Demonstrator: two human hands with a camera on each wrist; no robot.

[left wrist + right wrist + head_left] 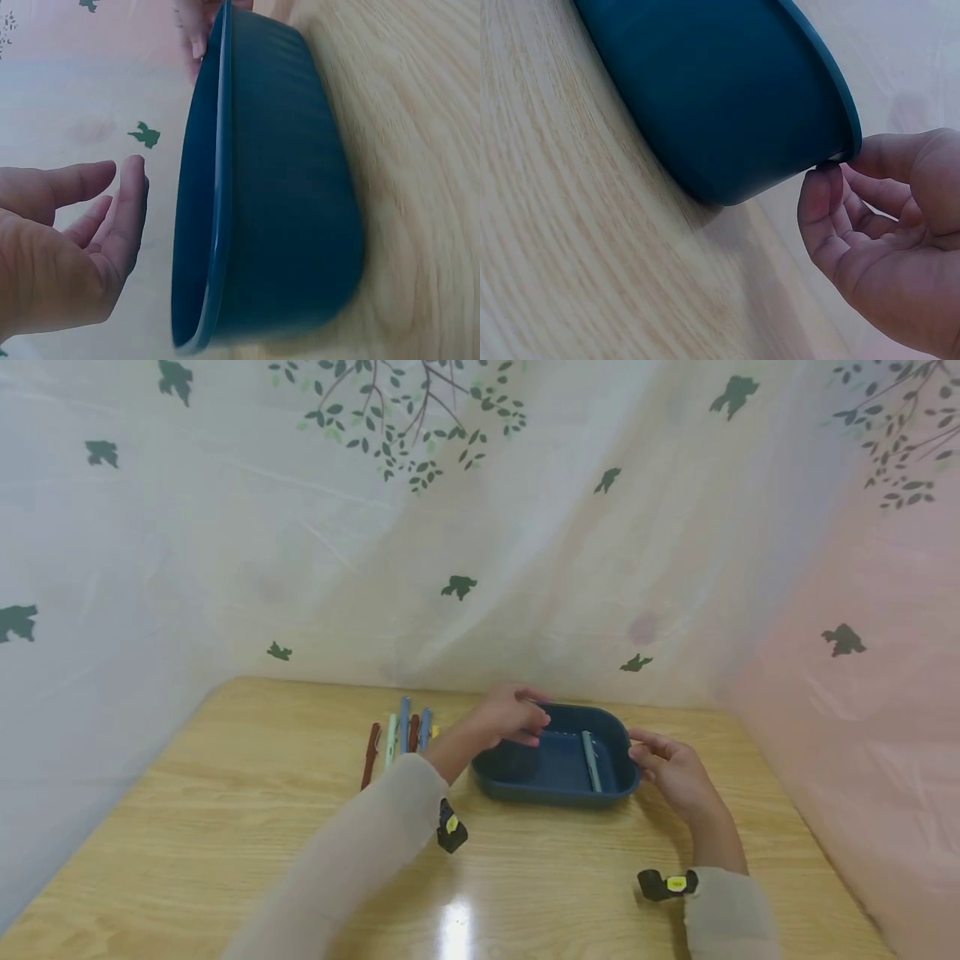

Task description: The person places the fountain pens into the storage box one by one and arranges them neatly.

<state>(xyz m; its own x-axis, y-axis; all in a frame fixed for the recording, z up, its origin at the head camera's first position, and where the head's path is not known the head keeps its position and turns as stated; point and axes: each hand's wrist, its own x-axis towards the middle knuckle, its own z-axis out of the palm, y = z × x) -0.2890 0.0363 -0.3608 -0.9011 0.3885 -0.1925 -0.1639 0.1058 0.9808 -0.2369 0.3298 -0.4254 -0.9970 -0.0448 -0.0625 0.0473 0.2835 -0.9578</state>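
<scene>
A dark blue rectangular tray (pixel 556 795) with rounded corners stands on the table. One light blue-green pen (pixel 591 762) lies inside it, towards its right end. Above the tray's left end hovers my left hand (pixel 512 717); in the left wrist view this hand (pixel 75 240) has nothing between its loosely bent fingers and is apart from the rim. My right hand (pixel 675 775) pinches the rim at the tray's right end, its thumb and fingertips meeting there in the right wrist view, where the hand (pixel 900 225) is seen close.
Left of the tray lie several pens side by side, among them a dark red pen (pixel 371 755), a pale green pen (pixel 391 737) and a blue pen (pixel 404 722). My left forearm partly hides them. A patterned curtain (pixel 360 568) hangs behind the wooden table (pixel 225 827).
</scene>
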